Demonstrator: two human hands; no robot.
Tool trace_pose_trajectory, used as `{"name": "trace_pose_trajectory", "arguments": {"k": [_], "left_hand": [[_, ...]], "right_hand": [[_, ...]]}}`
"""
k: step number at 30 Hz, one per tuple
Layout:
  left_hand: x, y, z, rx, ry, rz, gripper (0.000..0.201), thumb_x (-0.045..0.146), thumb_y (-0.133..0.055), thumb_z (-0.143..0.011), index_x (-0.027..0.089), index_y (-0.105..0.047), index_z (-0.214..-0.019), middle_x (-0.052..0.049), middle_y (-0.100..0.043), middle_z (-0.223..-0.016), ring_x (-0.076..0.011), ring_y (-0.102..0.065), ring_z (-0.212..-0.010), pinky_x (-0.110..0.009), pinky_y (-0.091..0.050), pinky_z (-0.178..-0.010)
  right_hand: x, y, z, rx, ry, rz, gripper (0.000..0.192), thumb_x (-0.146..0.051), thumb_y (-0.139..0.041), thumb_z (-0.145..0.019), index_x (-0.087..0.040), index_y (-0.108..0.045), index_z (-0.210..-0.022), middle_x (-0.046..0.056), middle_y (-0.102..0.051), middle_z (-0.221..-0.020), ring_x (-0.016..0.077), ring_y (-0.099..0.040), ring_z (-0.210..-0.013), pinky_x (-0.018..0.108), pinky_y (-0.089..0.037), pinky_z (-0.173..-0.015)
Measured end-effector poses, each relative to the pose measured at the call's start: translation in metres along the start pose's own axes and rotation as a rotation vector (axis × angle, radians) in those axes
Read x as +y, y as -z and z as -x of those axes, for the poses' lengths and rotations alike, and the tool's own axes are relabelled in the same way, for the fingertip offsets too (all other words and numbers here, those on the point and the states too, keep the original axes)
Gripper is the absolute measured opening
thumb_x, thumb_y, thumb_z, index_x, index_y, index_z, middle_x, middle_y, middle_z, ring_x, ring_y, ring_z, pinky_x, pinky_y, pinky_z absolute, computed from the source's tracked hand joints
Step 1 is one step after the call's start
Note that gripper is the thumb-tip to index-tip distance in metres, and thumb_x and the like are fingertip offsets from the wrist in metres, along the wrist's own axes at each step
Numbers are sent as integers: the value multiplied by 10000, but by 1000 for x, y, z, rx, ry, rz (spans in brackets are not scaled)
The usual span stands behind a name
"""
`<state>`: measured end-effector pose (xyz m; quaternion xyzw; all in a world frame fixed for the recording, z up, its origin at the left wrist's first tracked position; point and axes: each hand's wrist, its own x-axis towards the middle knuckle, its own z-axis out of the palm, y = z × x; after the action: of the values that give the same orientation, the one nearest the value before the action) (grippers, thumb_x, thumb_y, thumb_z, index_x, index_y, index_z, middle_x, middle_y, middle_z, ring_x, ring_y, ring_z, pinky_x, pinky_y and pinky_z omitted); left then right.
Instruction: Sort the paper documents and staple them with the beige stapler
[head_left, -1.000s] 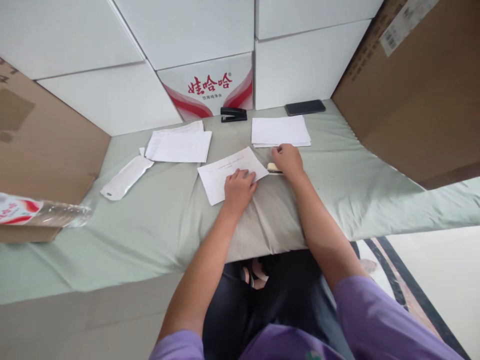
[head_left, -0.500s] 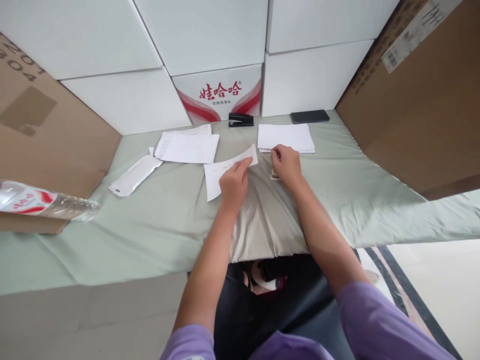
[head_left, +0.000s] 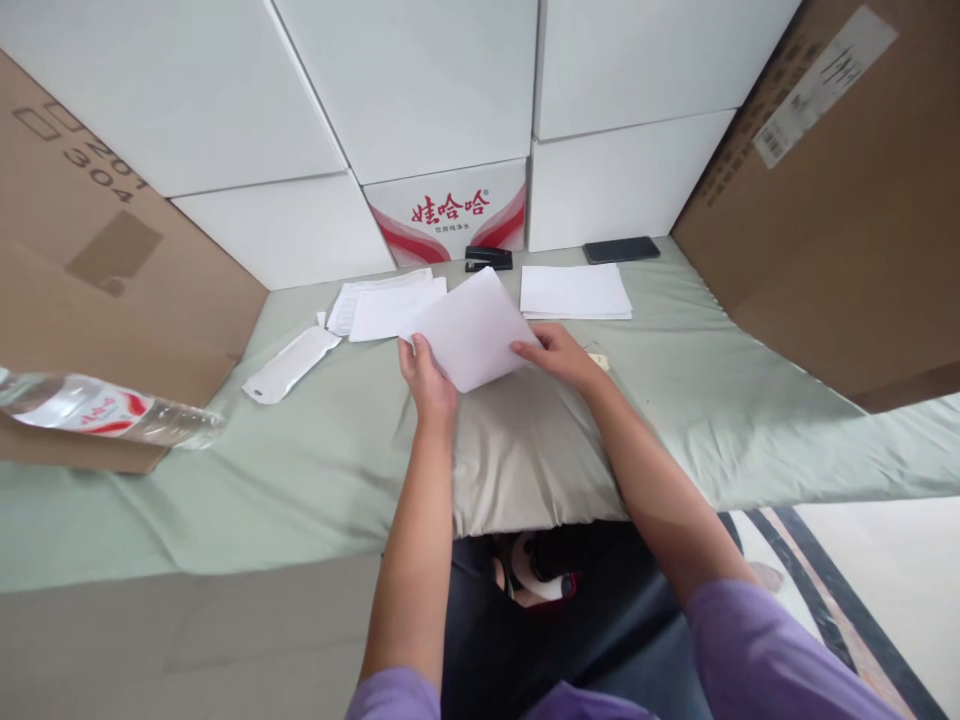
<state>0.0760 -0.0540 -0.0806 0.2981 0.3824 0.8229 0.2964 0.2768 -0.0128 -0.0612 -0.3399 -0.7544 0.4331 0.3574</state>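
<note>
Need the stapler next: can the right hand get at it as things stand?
Probably not at once: the right hand holds the raised sheet with the left hand, and the sheet stands between it and the stapler.

A makeshift paperwork corner in a storeroom: white cartons (head_left: 420, 80) stacked from 10 to 1 o'clock, brown shipping boxes (head_left: 847, 200) at 3 and 9, a cloth-covered counter (head_left: 315, 470) bearing a stapler (head_left: 488, 259) and paper stacks (head_left: 575, 292) at 12
</note>
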Motion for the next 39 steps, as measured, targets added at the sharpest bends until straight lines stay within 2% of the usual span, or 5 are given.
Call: {"name": "trace_pose_trajectory", "arguments": {"k": [11,16,27,35,39], "left_hand": [[-10,6,-8,96,70,22,338,483,-624,-891,228,-641,-1113,-79,-714,-1211,-205,-642,-1222,-308,-506,-1028],[-16,14,-11,41,242,23,358,526,-641,-868,238,-568,-1068,-103,-666,-1299,-210,-665,-1167,-317,-545,-899],[-23,8,-12,-67,517,87,357,514,-596,-881,216,-601,-1078,-109,-705,-1182,-157,-694,-800,-250,-494,-647],[-19,6,-12,-80,544,82,381,533,-595,-876,213,-617,-1081,-99,-710,-1154,-152,-685,-773,-244,-469,-608],[-19,4,-12,-90,559,61,363,531,-575,-886,212,-616,-1055,-94,-719,-1105,-150,-674,-757,-236,-461,-595]], "right_hand": [[-3,-8,1,-35,-24,117,389,-540,-550,-879,-193,-713,-946,43,-731,-932,272,-662,-898,392,-520,-840],[-3,-6,2,214,13,173,499,-516,-411,-958,-196,-658,-1250,104,-704,-1220,286,-633,-1149,448,-466,-1053],[23,96,-16,727,-232,788,672,-378,-14,-1035,-107,-345,-1553,220,-518,-1468,279,-513,-1356,444,-423,-1092],[85,105,-32,21,-271,1118,628,-151,-395,-931,-299,-437,-1540,96,-373,-1635,325,-347,-1482,611,-290,-1157],[91,101,-36,-7,-330,1147,624,-184,-416,-933,-307,-433,-1544,97,-313,-1663,394,-322,-1477,657,-331,-1108]]}}
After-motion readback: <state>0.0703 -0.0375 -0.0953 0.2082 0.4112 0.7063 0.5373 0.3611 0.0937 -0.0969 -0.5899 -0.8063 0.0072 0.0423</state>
